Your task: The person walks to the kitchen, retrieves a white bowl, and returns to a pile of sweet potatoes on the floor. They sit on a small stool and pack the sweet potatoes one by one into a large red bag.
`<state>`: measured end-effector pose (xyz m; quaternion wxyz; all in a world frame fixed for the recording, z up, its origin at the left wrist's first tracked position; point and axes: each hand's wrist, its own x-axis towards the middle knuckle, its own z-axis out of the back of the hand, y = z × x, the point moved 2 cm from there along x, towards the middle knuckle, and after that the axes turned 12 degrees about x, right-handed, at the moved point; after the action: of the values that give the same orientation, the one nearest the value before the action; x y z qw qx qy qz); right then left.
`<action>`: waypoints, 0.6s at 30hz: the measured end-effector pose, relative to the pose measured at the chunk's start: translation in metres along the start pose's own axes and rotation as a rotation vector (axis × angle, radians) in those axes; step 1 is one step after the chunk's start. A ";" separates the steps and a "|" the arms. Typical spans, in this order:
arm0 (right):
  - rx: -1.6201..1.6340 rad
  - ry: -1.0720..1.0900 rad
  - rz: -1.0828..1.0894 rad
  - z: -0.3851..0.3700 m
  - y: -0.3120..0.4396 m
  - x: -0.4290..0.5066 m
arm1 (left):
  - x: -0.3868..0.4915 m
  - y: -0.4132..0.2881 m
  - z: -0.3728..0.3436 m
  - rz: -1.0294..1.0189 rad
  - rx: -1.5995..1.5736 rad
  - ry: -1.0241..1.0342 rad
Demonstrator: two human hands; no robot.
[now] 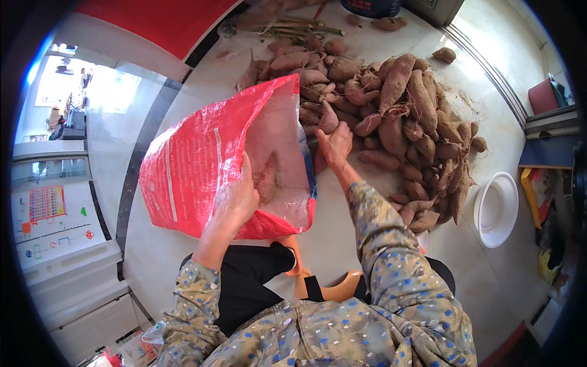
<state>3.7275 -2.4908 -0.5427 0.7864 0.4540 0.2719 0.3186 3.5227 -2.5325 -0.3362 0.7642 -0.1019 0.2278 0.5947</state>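
A red woven plastic sack (192, 174) lies on its side before me, its mouth facing right. My left hand (240, 197) grips the near part of the sack's rim, with some fingers hidden. One sweet potato (267, 179) shows inside the mouth; deeper contents are out of sight. Just right of the opening, my right hand (337, 144) holds a small, pointed sweet potato (327, 118) at the left edge of a large heap of soil-dusted sweet potatoes (394, 133).
A white plastic basin (496, 210) stands right of the heap. Cut stalks (302, 28) and a dark blue bucket (371, 7) are at the far side. A loose sweet potato (444, 55) lies near the door track (486, 75). An orange stool (337, 289) is beneath me.
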 end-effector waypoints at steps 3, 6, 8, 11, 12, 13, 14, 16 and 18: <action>0.214 -0.197 -0.096 0.003 0.021 -0.038 | -0.002 -0.004 0.005 0.004 0.025 0.000; 0.361 0.009 -0.189 -0.016 0.015 -0.060 | -0.002 -0.007 0.001 -0.035 0.044 0.001; 0.365 0.171 -0.270 -0.034 0.001 -0.073 | 0.000 -0.016 0.002 -0.054 0.023 0.013; 0.258 0.373 -0.469 -0.054 0.010 -0.102 | -0.003 -0.011 0.001 -0.043 -0.014 -0.003; 0.159 0.411 -0.471 -0.065 0.011 -0.109 | -0.003 -0.007 -0.003 -0.053 -0.004 -0.027; 0.218 0.463 -0.413 -0.072 0.006 -0.110 | -0.001 -0.007 -0.006 -0.072 -0.001 -0.052; 0.128 0.481 -0.417 -0.079 0.000 -0.115 | -0.001 -0.009 -0.007 -0.090 0.013 -0.065; 0.078 0.578 -0.347 -0.086 0.007 -0.117 | 0.000 -0.007 -0.014 -0.124 0.043 -0.126; 0.166 0.731 -0.196 -0.089 0.015 -0.111 | 0.002 -0.005 -0.016 -0.118 0.014 -0.100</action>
<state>3.5882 -2.5203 -0.5534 0.6247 0.3446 0.6013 0.3598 3.5244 -2.5386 -0.3519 0.8092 -0.0799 0.1871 0.5512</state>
